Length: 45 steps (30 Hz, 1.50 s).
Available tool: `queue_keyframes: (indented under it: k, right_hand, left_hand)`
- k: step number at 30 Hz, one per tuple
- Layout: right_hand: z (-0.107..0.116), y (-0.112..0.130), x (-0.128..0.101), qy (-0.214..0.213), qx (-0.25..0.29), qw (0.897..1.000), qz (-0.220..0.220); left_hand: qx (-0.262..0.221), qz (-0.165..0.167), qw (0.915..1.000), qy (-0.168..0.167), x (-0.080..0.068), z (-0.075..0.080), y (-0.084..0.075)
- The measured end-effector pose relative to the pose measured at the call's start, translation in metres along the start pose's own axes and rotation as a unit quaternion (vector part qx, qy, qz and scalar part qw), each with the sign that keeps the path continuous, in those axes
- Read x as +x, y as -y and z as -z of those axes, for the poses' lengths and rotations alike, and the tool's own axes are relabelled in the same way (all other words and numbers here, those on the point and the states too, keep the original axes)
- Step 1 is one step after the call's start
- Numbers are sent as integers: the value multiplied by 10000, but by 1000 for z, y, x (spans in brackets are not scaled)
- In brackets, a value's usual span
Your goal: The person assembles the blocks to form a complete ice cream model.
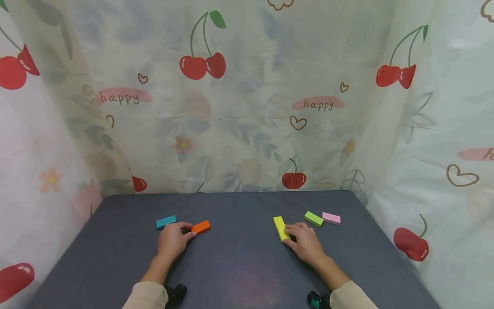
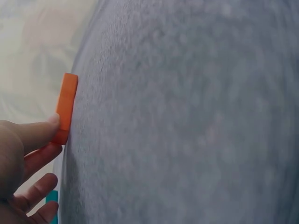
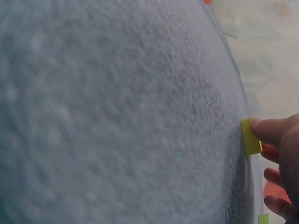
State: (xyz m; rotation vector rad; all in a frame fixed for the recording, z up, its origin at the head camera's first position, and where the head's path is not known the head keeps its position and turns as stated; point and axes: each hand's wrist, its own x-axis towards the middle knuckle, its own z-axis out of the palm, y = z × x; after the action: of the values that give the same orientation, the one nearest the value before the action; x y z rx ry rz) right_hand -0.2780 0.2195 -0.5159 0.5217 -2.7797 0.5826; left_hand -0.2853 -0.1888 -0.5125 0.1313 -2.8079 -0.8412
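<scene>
orange block (image 1: pixel 201 227) and yellow block (image 1: pixel 281 228) each touch nearby fingers (image 1: pixel 188 226).

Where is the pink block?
In the head view the pink block lies on the grey table at the far right, just beside the green block, beyond the right hand.

dark grey felt-covered table (image 1: pixel 239 266). teal block (image 1: pixel 166 222), lying flat toward the far left. green block (image 1: pixel 314 218) and pink block (image 1: pixel 331 218), flat and just beside each other toward the far right. pale cloth backdrop (image 1: pixel 247 107) on three sides, printed with red cherries, hearts and the word "happy".
</scene>
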Motion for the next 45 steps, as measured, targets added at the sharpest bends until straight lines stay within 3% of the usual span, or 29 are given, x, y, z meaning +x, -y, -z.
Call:
queue_keyframes:
  k: [12,29,36,45]
  right_hand:
    - [-6,18,-5,-143,-377,9989,225]
    - [-14,47,-13,-154,-437,9978,484]
    - [-16,58,-16,-343,-484,9960,675]
    - [-17,72,-19,-9,-514,9967,622]
  left_hand:
    - [56,-103,9998,178,2,-7,-14]
    - [-13,-219,9997,116,0,-25,-35]
    - [-41,-344,9994,79,-2,-33,-46]
    - [-116,-412,9990,137,-3,-41,-58]
